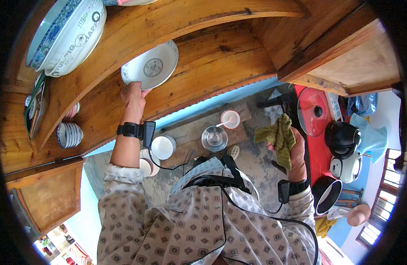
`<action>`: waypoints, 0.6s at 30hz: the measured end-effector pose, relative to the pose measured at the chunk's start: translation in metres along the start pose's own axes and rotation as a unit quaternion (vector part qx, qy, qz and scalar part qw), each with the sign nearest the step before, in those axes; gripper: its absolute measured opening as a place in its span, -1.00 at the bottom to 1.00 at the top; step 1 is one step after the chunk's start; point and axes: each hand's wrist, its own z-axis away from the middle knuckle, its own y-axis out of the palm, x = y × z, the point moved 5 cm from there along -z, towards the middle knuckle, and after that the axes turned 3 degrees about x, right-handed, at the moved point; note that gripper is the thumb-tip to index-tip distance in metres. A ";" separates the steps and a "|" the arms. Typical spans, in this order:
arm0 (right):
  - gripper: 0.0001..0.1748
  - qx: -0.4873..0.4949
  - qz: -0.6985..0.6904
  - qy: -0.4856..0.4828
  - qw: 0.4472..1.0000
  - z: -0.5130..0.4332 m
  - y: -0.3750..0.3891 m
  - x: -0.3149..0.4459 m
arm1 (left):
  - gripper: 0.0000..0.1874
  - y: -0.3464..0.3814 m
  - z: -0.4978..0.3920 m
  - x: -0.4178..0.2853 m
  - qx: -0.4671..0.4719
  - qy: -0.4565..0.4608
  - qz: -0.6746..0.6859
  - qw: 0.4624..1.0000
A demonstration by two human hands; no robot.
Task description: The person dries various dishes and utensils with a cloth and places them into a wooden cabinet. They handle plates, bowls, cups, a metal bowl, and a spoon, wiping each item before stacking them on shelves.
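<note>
My left hand (134,92) grips the rim of a white plate (165,66) with a dark round emblem at its centre. The plate is inside a wooden cabinet, on or just above the lower shelf (216,63); contact is hard to tell. Part of its far side is hidden behind the curved front edge of the upper shelf (187,21). My right hand (296,152) holds a crumpled olive-green cloth (279,139) out over the floor, left of a red table. Several stacked blue-striped bowls (70,135) sit on the lower shelf, left of my left hand.
Large bowls (77,39) fill the upper shelf's left. Below the cabinet stand a white bowl stack (163,148), glass bowls (214,138) and a cup with a spoon (230,119). The red table (311,149) holds a glass lid (313,112) and cookers. Cabinet doors (352,63) hang open both sides.
</note>
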 end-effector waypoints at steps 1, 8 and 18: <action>-0.37 -0.005 -0.008 0.002 1.000 0.000 -0.001 -0.002 | -0.56 -0.001 0.000 0.000 -0.003 0.008 0.011 1.000; -0.38 -0.061 0.009 0.012 0.998 -0.003 -0.008 -0.011 | -0.54 -0.012 -0.022 0.012 -0.015 -0.007 0.050 0.999; -0.39 -0.010 0.011 0.067 0.998 -0.017 -0.002 -0.025 | -0.59 -0.008 0.032 -0.001 0.028 -0.073 0.010 0.997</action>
